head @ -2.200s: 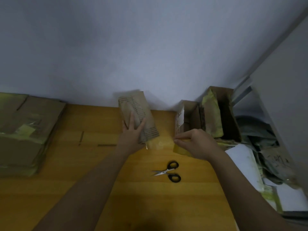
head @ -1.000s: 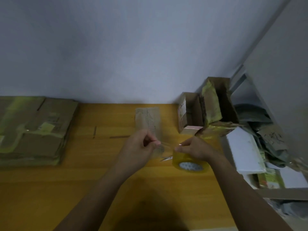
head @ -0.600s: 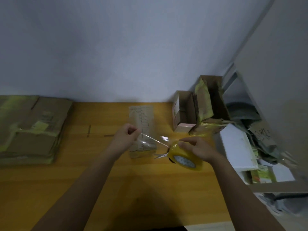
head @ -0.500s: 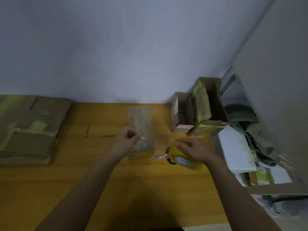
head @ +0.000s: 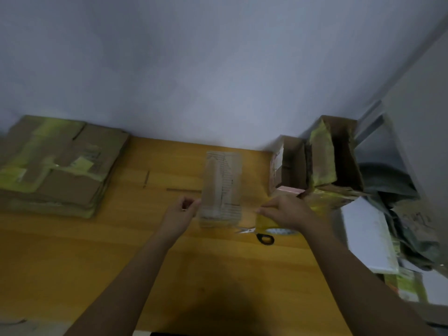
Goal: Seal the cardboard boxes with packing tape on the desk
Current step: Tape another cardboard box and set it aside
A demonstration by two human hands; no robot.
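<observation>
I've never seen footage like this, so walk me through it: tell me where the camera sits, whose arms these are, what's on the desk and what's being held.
There is no machine here. The single view comes from a camera worn on a person's head, looking down at their own bare arms. The left hand has its fingers curled in a pinch beside a small flat cardboard box lying on the wooden desk; what it pinches is too blurred to tell. The right hand has its grip on a yellow roll of packing tape. Scissors lie just below the roll. A stack of flattened cardboard sits far left, and open boxes stand at right.
</observation>
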